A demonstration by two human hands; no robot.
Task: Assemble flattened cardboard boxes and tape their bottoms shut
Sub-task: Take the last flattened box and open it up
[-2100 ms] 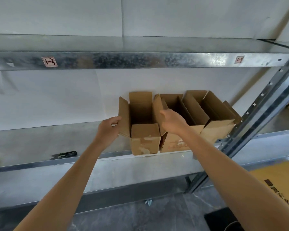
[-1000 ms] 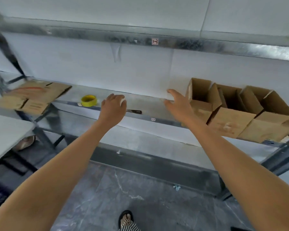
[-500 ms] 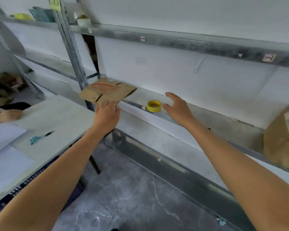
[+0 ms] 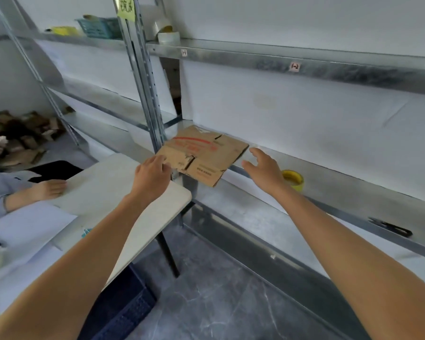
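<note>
Near the middle of the frame, a flattened cardboard box [image 4: 203, 154] lies flat on the metal shelf [image 4: 353, 200], right beside the upright post. Its longer edges and red printed stripe seem to run along the shelf, from left down toward the right, and its near corner points to the lower middle, hanging over the shelf's front lip.

The left hand [image 4: 150, 177] sits at the box's near-left edge, fingers bent onto the cardboard. From where I stand I cannot tell whether it is actually pinching it. The right hand [image 4: 265, 170] is spread and holds nothing; its index tip is just beside the box's right corner, so the box lies between the two hands.

A yellow tape roll [image 4: 295, 180] peeks out behind the right wrist, and a black cutter [image 4: 390, 227] lies further right on the shelf.
</note>
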